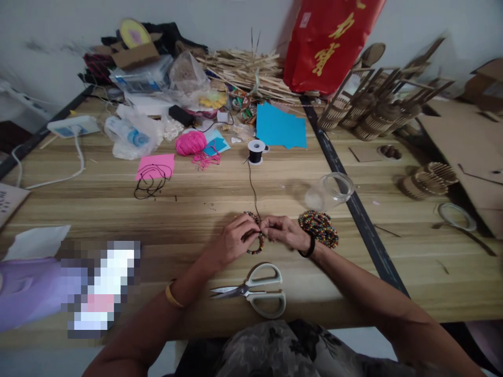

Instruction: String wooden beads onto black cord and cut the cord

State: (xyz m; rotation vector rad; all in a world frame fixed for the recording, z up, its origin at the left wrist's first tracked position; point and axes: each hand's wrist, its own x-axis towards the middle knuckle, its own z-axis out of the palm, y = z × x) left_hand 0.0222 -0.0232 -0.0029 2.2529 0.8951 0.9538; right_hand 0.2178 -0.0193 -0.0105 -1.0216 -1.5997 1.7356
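My left hand (238, 238) pinches a bracelet of small multicoloured beads (257, 248), which shows above and below the fingers. Facing it, my right hand (285, 231) is closed with its fingertips at the same spot, where a thin black cord (253, 191) comes in. That cord runs back to a white spool (256, 153) wound with black. What exactly lies between the right fingertips is too small to tell apart from the cord. Just beyond my right wrist lies a coiled pile of similar beads (319, 229). Scissors (251, 290) with pale handles lie nearer my body, blades pointing left.
A clear jar (330, 191) lies on its side behind the bead pile. Pink yarn (191, 143), blue paper (280, 127) and pink paper with black cords (155, 166) lie farther back. Woven baskets (369, 118) stand right; a blurred-out device (106, 288) is at left.
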